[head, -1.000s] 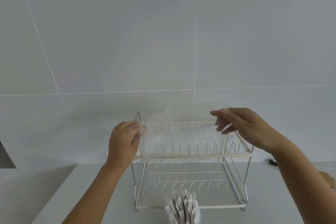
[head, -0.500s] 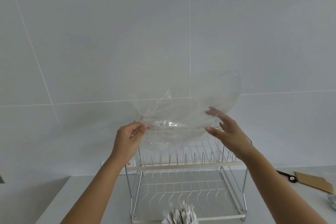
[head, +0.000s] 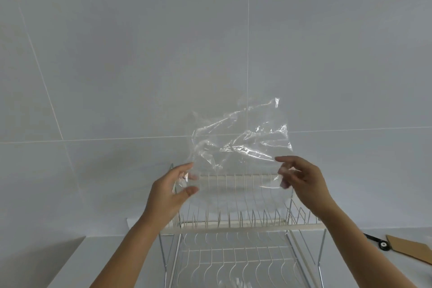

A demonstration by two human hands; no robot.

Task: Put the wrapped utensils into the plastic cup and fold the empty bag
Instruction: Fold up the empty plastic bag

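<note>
I hold the empty clear plastic bag (head: 238, 145) up in the air in front of the tiled wall, above the dish rack. My left hand (head: 171, 190) pinches its lower left corner between thumb and fingers. My right hand (head: 301, 181) pinches its lower right edge. The bag is crumpled and its upper part stands above my hands. The tops of the wrapped utensils (head: 236, 283) barely show at the bottom edge; the plastic cup is out of view.
A two-tier white wire dish rack (head: 233, 227) stands on the white counter right under my hands. Black-handled scissors (head: 378, 242) and a brown cardboard piece (head: 411, 252) lie on the counter at the right. A grey tiled wall is behind.
The bag has flipped upward and become more crumpled and narrower. Both hands stay at its lower corners. My view has tilted, so the wrapped utensils have almost dropped out of the frame.
</note>
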